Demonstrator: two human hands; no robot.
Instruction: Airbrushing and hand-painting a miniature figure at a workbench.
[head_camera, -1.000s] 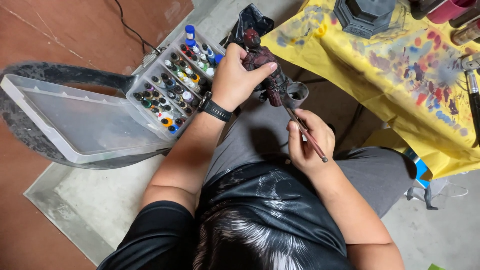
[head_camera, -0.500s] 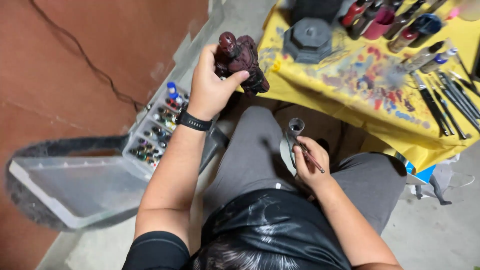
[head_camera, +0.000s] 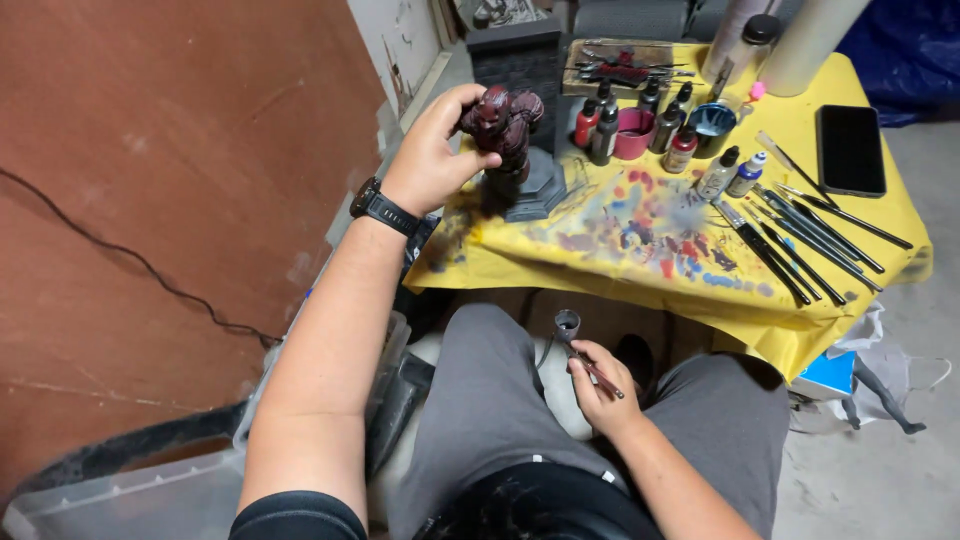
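My left hand, with a black watch on the wrist, grips a dark red painted figurine and holds it over a grey hexagonal base on the yellow-covered table. My right hand rests low above my lap, between my grey-trousered knees, shut on an airbrush whose small metal cup points up.
Several small paint bottles, a pink cup and a blue cup stand at the table's back. Several brushes and a black phone lie to the right. A clear plastic bin sits bottom left beside a red-brown wall.
My left hand has carried the figurine up from beside the bottle box to the grey base on the table. My right hand with the airbrush stayed by my lap. The view tilted up.
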